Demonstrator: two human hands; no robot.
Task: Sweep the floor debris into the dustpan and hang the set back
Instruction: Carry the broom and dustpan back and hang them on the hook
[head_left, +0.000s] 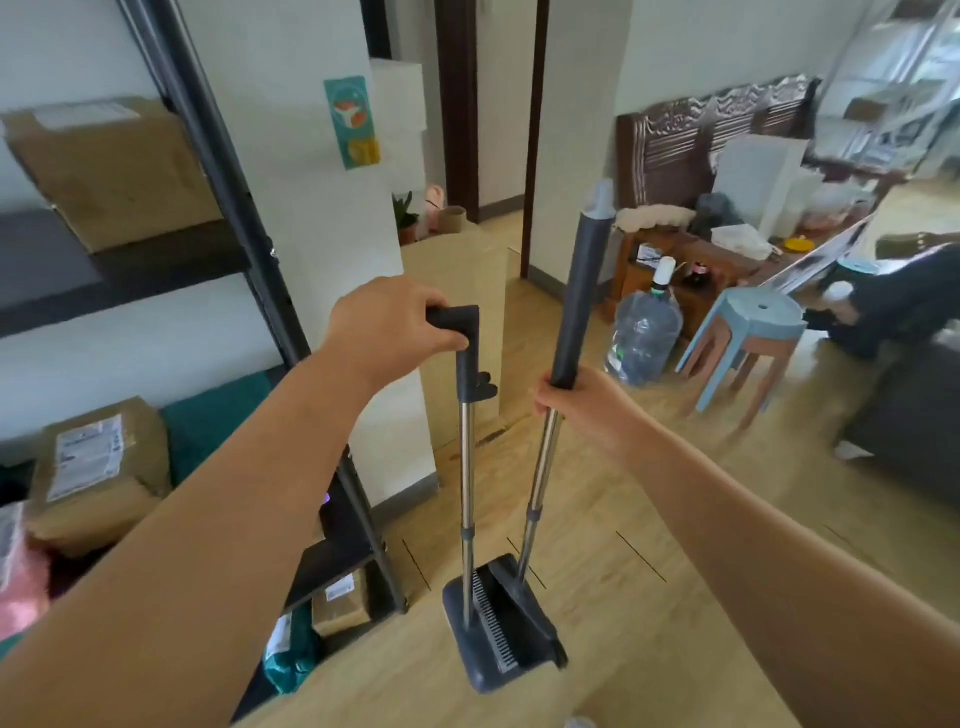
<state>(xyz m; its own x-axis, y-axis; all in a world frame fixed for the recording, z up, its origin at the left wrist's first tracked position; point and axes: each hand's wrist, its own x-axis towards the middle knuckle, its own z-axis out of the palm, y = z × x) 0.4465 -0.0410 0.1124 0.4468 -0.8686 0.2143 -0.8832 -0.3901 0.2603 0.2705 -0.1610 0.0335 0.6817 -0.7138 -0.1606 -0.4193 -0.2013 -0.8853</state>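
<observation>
Pale wood-plank flooring (597, 649) is bearing a dark plastic dustpan (483, 654); left hand (387, 332) is grasping its foam handle, right hand (582, 402) clasping the steel-shafted broom (571, 317).

cardboard boxes (111, 171) on black shelf (228, 171), water jug (643, 335), blue stool (748, 340)

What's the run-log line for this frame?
left hand: grips dustpan handle | right hand: grips broom pole | broom head against dustpan
</observation>
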